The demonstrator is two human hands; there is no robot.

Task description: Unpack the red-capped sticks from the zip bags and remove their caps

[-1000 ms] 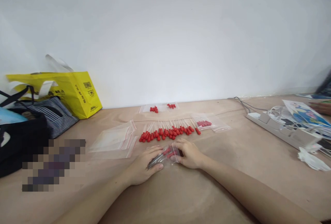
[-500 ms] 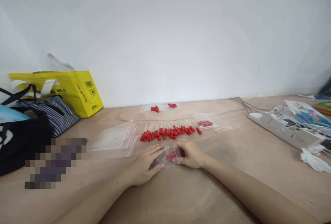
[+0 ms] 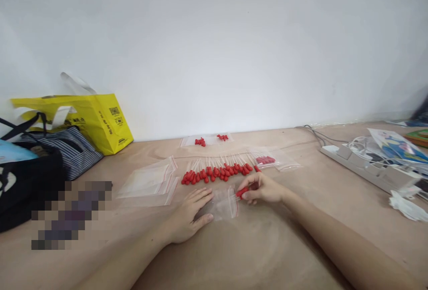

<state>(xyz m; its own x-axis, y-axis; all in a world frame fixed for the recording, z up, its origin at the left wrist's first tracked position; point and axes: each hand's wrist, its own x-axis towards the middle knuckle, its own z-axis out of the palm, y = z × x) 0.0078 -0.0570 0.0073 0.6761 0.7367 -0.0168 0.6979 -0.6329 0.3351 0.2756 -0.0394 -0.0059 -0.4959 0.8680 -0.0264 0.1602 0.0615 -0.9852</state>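
A clear zip bag (image 3: 224,205) with a red line at its mouth lies flat in front of me. My left hand (image 3: 190,214) holds down its left end, fingers and thumb spread along the bag's edges. At the mouth on the right, my right hand (image 3: 259,189) pinches red-tipped sticks (image 3: 242,192); how many is hard to tell. Their red ends are outside the bag, and the pale shafts point towards the mouth. Just beyond my hands runs a row of red-tipped sticks (image 3: 217,172). One more red tip (image 3: 257,168) shows above my right fingers.
Flat zip bags (image 3: 147,180) lie to the left. Bags with red-tipped sticks lie at the back (image 3: 200,141) and right of the row (image 3: 265,160). A yellow bag (image 3: 113,125) and striped pouch (image 3: 75,147) stand left; a power strip (image 3: 354,167) with cables lies right.
My right hand has moved right, and the red tips that showed inside the bag are now outside its mouth in my fingers. My left hand stays on the bag, which looks flatter.
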